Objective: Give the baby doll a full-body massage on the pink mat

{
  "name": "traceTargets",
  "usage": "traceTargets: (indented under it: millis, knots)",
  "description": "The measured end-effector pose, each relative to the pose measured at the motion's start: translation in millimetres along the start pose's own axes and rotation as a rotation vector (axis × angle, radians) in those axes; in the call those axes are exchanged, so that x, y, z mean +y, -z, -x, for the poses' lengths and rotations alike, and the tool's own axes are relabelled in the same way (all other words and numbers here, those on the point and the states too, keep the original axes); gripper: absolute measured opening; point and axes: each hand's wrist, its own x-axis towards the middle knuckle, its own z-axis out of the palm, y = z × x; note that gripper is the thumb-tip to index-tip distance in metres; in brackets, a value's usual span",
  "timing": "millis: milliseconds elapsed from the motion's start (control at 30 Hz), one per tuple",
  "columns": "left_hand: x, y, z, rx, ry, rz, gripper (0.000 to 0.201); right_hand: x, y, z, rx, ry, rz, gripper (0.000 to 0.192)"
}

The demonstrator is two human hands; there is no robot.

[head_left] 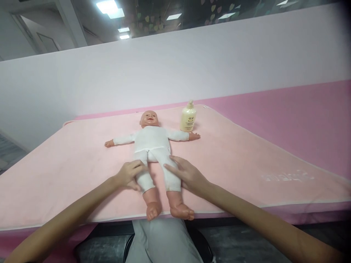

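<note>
Two bare forearms reach in from the near edge of a tabletop [274,233] covered by a pink towel [233,164]. The left hand [129,175] rests, fingers loosely curled, against one white-trousered leg of a baby doll [152,146]; the right hand [186,174] lies flat, fingers spread, on the other leg, gripping nothing. The doll lies face up, arms outstretched, bare feet at the towel's near edge. Beyond its arm, just beside its hand, stands a cream lotion bottle [188,117], upright before a pale partition [164,73].
</note>
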Motion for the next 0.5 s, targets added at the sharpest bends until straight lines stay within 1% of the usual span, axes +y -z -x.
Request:
traceTargets:
  millis: [33,100,133,167,200,233,267,333,400,500]
  knots:
    - [-0.5,-0.9,-1.1,0.093,0.176,0.093,0.060,-4.1,3.6,-3.2,-0.007,0.113,0.037,0.048]
    - [-6.8,-3.0,-4.7,0.358,0.611,0.277,0.042,-9.4,10.3,-10.2,-0.008,0.296,0.061,0.043]
    - [-12.9,-3.5,-7.0,0.503,0.835,0.379,0.036,-11.0,12.7,-13.7,-0.010,0.374,0.050,0.040]
    - [-20.8,-3.1,-9.7,0.620,1.031,0.504,0.035,-12.2,14.4,-16.8,-0.010,0.439,0.033,0.035]
    - [-30.2,-1.8,-12.5,0.693,1.194,0.654,0.038,-13.1,15.2,-19.6,-0.009,0.490,0.016,0.031]
    - [-40.5,0.4,-15.6,0.725,1.309,0.802,0.040,-13.8,15.1,-22.1,0.000,0.527,0.003,0.028]
    - [-51.2,3.4,-18.7,0.733,1.392,0.923,0.039,-14.3,14.2,-24.1,0.015,0.551,-0.002,0.026]
    - [-71.8,10.1,-25.5,0.742,1.485,1.041,0.037,-15.3,10.7,-27.4,0.055,0.572,0.012,0.022]
    - [-89.6,15.2,-32.3,0.770,1.523,1.084,0.035,-16.1,6.7,-30.2,0.089,0.575,0.049,0.018]
    - [-109.8,16.9,-41.1,0.862,1.511,1.125,0.035,-17.4,2.8,-33.3,0.112,0.587,0.109,0.012]
